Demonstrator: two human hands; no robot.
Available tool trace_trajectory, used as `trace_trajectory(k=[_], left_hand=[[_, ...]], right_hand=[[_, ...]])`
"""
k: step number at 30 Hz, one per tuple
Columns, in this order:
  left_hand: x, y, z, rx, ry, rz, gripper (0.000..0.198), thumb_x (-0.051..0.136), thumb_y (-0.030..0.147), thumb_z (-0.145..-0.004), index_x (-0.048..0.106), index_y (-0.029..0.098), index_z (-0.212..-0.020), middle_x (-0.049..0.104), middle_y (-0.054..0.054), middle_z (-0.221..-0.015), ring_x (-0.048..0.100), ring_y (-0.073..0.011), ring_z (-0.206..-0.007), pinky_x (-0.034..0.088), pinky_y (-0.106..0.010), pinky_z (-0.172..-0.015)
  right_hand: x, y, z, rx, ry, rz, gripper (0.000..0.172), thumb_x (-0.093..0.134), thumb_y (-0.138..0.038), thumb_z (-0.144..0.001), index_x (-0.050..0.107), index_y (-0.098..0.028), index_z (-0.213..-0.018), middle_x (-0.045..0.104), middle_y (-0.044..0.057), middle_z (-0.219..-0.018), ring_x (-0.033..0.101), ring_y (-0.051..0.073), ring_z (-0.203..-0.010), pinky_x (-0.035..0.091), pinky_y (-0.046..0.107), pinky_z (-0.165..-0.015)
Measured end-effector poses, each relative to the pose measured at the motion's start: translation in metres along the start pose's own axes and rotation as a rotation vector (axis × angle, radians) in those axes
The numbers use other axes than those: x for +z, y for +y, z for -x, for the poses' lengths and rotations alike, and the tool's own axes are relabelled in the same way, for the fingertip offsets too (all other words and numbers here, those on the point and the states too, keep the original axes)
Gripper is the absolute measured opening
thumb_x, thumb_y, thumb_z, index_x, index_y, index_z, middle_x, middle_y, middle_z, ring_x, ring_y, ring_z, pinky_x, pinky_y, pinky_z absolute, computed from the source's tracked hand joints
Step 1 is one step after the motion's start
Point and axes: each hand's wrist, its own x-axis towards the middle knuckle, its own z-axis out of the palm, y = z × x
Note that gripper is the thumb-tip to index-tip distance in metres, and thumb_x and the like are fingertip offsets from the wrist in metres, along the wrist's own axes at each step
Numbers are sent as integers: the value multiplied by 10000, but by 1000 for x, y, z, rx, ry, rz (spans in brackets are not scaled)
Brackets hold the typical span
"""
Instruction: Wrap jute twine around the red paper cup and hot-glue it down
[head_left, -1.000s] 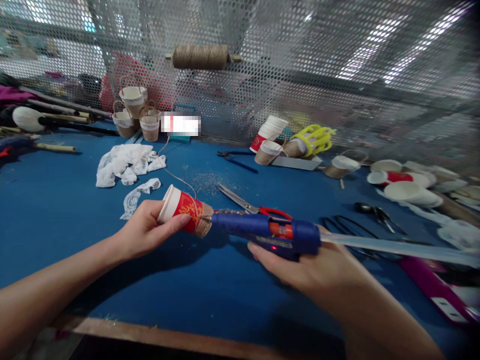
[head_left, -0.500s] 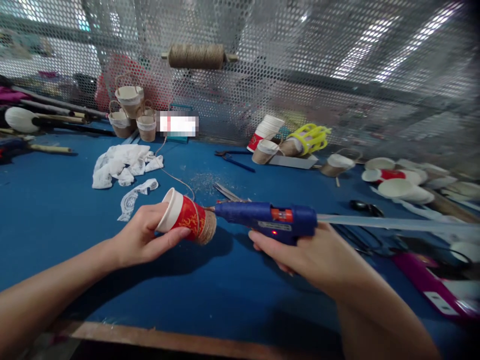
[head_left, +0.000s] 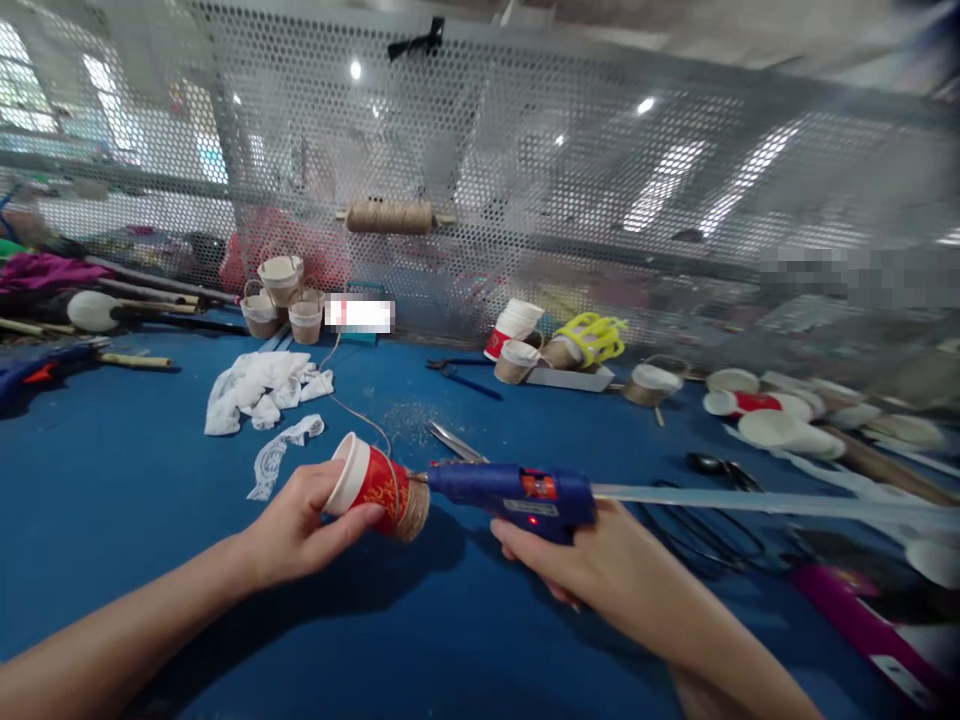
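My left hand (head_left: pixel 311 525) grips a red and white paper cup (head_left: pixel 379 490), tilted on its side with its white rim toward the left. Twine (head_left: pixel 412 510) is wound round the cup's base end, and a loose strand (head_left: pixel 360 411) runs from it back across the table. In my right hand (head_left: pixel 577 555) is a blue hot glue gun (head_left: pixel 495 493), its red light lit and a long clear glue stick (head_left: pixel 712 500) sticking out behind. The nozzle is at the cup's side, by the edge of the wound twine; whether it touches is hard to tell.
Scissors (head_left: pixel 457 440) lie behind the glue gun. White lace (head_left: pixel 259 385) is heaped at left, near several twine-covered cups (head_left: pixel 281 275). A twine spool (head_left: pixel 390 216) hangs on the mesh screen (head_left: pixel 510 130). Pliers (head_left: pixel 469 378), more cups (head_left: pixel 517 325) and a purple power strip (head_left: pixel 847 610) lie beyond and right.
The view has tilted up, so the table things sit lower in the picture. My left hand still holds the cup, and the glue gun's nozzle stays at the twine's edge.
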Motion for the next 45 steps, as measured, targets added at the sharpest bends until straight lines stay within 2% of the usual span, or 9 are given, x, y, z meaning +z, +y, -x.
trace_trajectory(k=[4, 12, 16, 21, 29, 34, 37, 42, 45], left_hand=[[2, -3, 0, -87, -21, 43, 186, 475, 229, -834, 622, 125, -788, 650, -49, -713, 565, -132, -609, 458, -240, -590], [1, 0, -2, -163, -25, 92, 227, 476, 275, -841, 634, 114, -815, 670, -60, -748, 586, -149, -657, 470, -246, -617], [2, 1, -2, -165, -8, 76, 237, 480, 285, -836, 635, 114, -780, 647, -47, -678, 539, -126, -572, 448, -229, -546], [-1, 3, -4, -157, -11, 85, 206, 490, 240, -820, 643, 106, -787, 667, -44, -677, 559, -122, -567, 458, -213, -530], [-3, 3, -4, -174, 6, 77, 193, 500, 234, -816, 643, 117, -760, 646, -23, -639, 526, -101, -526, 436, -194, -497], [-2, 7, -6, -295, 41, 86, 266, 497, 285, -807, 642, 89, -698, 574, -10, -515, 421, -79, -435, 361, -184, -405], [-1, 7, -6, -346, 64, 137, 267, 512, 300, -791, 647, 91, -696, 553, 4, -495, 398, -70, -423, 344, -176, -397], [-1, 9, -7, -488, 74, 228, 272, 525, 324, -768, 669, 97, -723, 656, -42, -624, 519, -106, -518, 431, -196, -485], [-1, 10, -8, -524, 104, 235, 253, 540, 325, -748, 663, 105, -721, 662, -42, -641, 533, -111, -542, 442, -195, -501]], right_hand=[[4, -3, 3, 26, 49, -39, 249, 513, -339, -739, 497, -185, -544, 419, -64, -373, 381, 68, -349, 315, 189, -373], [7, -6, 4, -11, 82, 25, 253, 515, -309, -736, 453, -198, -517, 427, -67, -368, 404, 74, -353, 313, 201, -369], [6, -3, 3, -36, 78, 38, 257, 511, -305, -741, 447, -201, -514, 429, -69, -365, 410, 76, -343, 320, 203, -360], [2, 2, 1, -47, -11, 62, 229, 516, -343, -749, 520, -200, -571, 476, -58, -395, 443, 87, -359, 344, 199, -347], [5, 6, 3, -66, 29, 93, 204, 531, -350, -732, 526, -217, -578, 455, -59, -409, 418, 88, -357, 329, 202, -342], [10, -1, 5, -91, 61, 83, 202, 553, -292, -690, 455, -208, -534, 459, -41, -480, 411, 94, -436, 379, 213, -419], [12, -2, 4, -89, 80, 65, 204, 544, -278, -688, 441, -208, -527, 435, -44, -467, 377, 91, -423, 357, 217, -402], [16, 5, 4, -121, 78, 34, 203, 560, -285, -694, 439, -207, -551, 441, -46, -475, 388, 96, -436, 358, 228, -414], [18, 7, 4, -147, 84, 37, 222, 556, -274, -697, 419, -205, -536, 422, -48, -468, 365, 91, -430, 346, 233, -411]])
